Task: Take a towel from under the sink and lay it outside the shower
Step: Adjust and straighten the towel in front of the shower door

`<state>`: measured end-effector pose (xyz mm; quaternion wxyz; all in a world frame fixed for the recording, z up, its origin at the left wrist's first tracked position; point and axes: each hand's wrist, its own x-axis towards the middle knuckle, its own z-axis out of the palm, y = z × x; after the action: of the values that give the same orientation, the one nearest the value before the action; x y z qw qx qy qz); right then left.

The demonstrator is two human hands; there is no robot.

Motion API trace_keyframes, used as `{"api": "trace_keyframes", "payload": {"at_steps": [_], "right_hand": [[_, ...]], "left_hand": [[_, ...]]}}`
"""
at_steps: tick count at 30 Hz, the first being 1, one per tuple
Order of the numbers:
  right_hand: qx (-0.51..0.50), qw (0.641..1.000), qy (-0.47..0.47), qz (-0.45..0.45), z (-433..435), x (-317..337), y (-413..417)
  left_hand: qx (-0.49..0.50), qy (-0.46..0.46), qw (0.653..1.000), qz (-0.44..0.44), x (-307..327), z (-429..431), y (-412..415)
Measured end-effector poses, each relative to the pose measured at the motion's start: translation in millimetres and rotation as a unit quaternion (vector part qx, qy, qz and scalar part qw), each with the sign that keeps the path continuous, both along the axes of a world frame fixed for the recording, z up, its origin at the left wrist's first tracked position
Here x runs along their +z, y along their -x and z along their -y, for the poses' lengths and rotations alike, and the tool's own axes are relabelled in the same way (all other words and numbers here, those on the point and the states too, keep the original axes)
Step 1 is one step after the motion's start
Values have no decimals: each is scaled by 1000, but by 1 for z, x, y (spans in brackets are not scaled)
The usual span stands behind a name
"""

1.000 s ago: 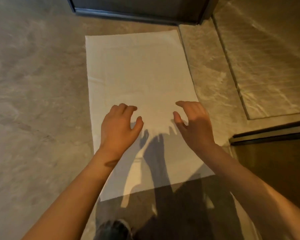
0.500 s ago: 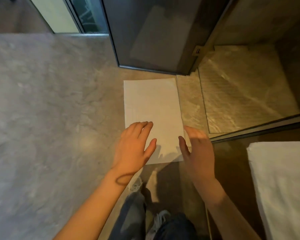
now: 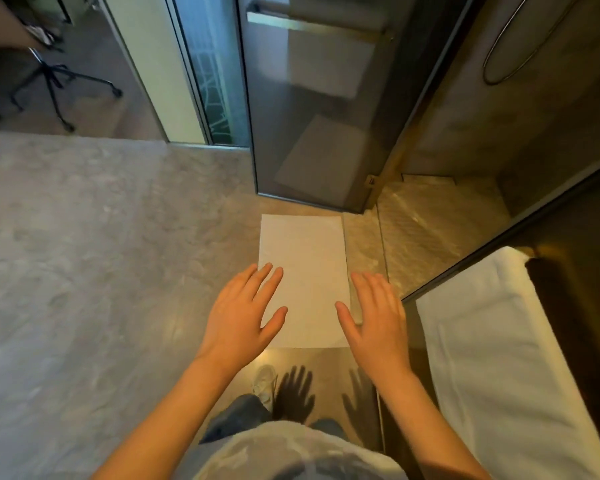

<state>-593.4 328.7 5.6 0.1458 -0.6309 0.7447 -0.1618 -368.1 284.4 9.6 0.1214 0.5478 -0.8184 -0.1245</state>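
A white towel (image 3: 305, 265) lies flat and spread out on the stone floor, just left of the shower's ribbed floor (image 3: 426, 237) and in front of a glass door panel (image 3: 312, 109). My left hand (image 3: 243, 315) hovers well above the towel's near left corner, fingers spread, holding nothing. My right hand (image 3: 374, 317) hovers above the near right corner, also empty with fingers apart. Both hands cast shadows on the floor near my feet.
A second white towel (image 3: 492, 355) hangs over a rail at the right. The glass shower wall (image 3: 499, 244) runs diagonally beside it. A wheeled chair base (image 3: 52, 84) stands far left beyond a doorway. My white shoe (image 3: 264, 381) is just behind the towel.
The view has risen far above the floor, so the towel looks much smaller. Both hands lifted off the towel and now hang open in the air.
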Motion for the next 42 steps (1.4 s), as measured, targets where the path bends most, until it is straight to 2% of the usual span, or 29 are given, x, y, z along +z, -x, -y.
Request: {"api": "trace_keyframes", "payload": {"at_steps": [4,9,20,27,36,42], "right_hand": [[19,999,-16,21,-38,-8,-3],[23,999,-9,39,-41,-3,3],[29,998,36,46,-21,18,-44],[37,999,36,10,49,-2,-130],[-1,999,38,2,147,-22,-287],[-64,997,26,-18,209,-22,-316]], "left_hand": [[42,-25,999,1,-4,-49,-5],[83,-17,996,-4,1,-74,-20],[110,8,993,-30,-6,-59,-92],[117,-11,992,-40,-14,-4,-187],[110,-8,994,-27,13,128,-360],[48,-9,998,-31,3,226,-385]]}}
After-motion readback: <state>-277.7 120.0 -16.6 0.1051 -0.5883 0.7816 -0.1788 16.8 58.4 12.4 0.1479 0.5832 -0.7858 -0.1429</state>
